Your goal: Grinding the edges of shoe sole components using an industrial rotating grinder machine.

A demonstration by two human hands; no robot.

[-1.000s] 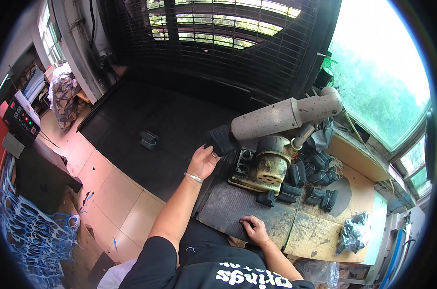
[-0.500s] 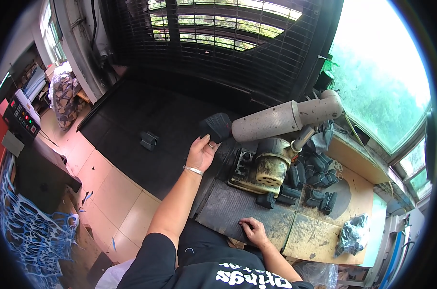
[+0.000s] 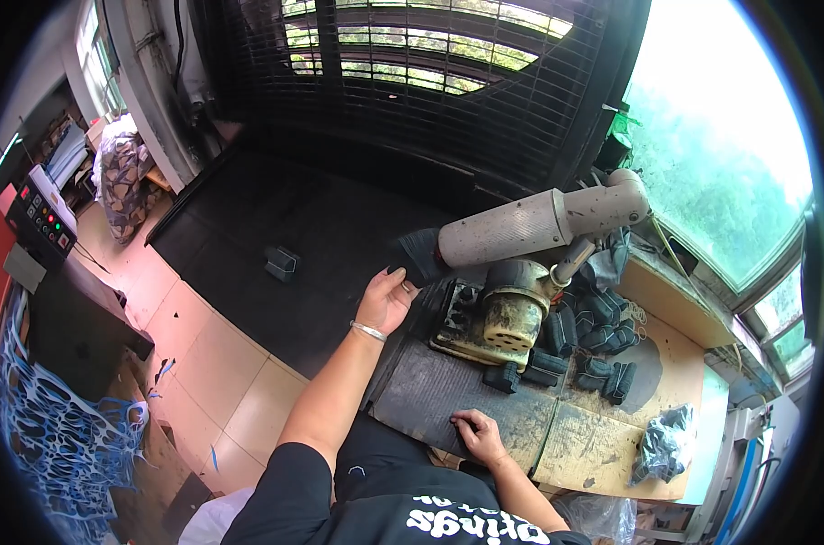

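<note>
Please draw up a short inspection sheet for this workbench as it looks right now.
Surface: wooden bench with a dark rubber mat.
Job's things: black rubber block at the left hand; greasy machine with grey cylinder.
Clutter: black rubber parts; plastic bag.
Hands: left hand grips the block; right hand rests on the mat.
Cables: nothing seen on the bench.
Surroundings: metal grille, tiled floor, blue lattice stack.

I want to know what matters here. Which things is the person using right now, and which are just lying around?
In use:
- left hand holding a black rubbery piece
- right hand resting on the dark mat
- small grimy machine beside the left hand

Lying about:
- black pieces heaped on the bench
- dark block on the floor
- black bag
</note>
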